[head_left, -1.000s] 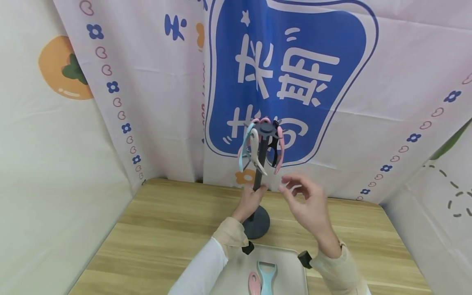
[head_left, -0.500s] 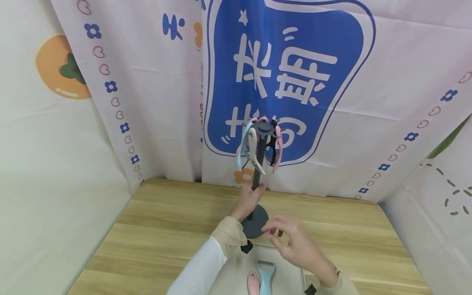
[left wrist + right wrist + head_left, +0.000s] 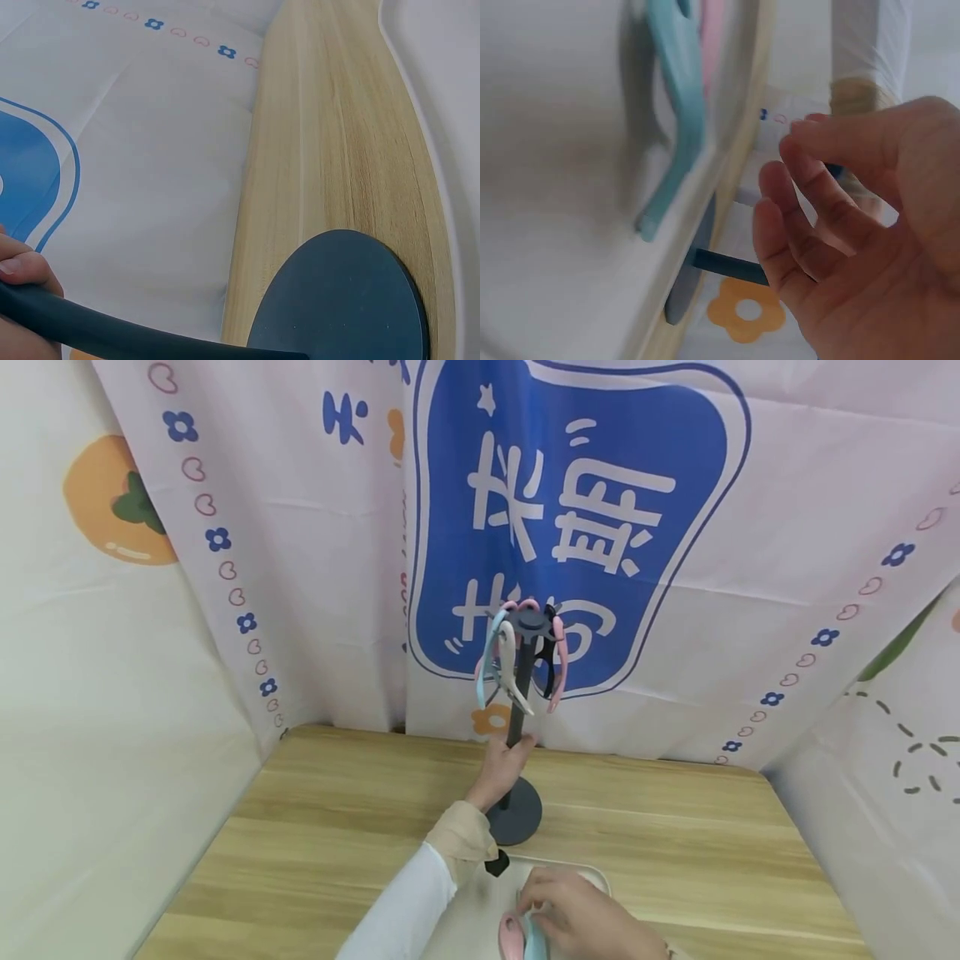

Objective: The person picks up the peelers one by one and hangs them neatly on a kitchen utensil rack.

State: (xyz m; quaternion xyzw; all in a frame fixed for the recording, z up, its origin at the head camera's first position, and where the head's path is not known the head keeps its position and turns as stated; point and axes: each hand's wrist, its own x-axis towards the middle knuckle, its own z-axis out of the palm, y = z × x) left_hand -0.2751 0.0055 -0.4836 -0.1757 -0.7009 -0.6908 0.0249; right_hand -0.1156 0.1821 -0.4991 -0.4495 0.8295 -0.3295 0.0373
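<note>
My left hand (image 3: 500, 768) grips the pole of a dark grey rack stand with a round base (image 3: 517, 820). From its top hang several kitchen tools that look like peelers: a light blue one (image 3: 484, 672), a white one (image 3: 507, 652), a black one (image 3: 551, 672) and pink ones (image 3: 560, 664). Over the tray is my right hand (image 3: 573, 910), close to a light blue peeler (image 3: 535, 939). In the right wrist view its fingers (image 3: 780, 217) bend loosely, apart from the light blue peeler (image 3: 686, 90). A pink-handled tool (image 3: 512, 935) lies beside that peeler.
The cream tray (image 3: 465, 918) sits on the wooden table (image 3: 315, 827), in front of the stand. A printed cloth (image 3: 345, 610) hangs behind the table's back edge, and pale walls (image 3: 112, 693) close in the sides.
My right hand has come down from beside the hanging tools to the light blue peeler in the tray. The left hand keeps its grip on the pole.
</note>
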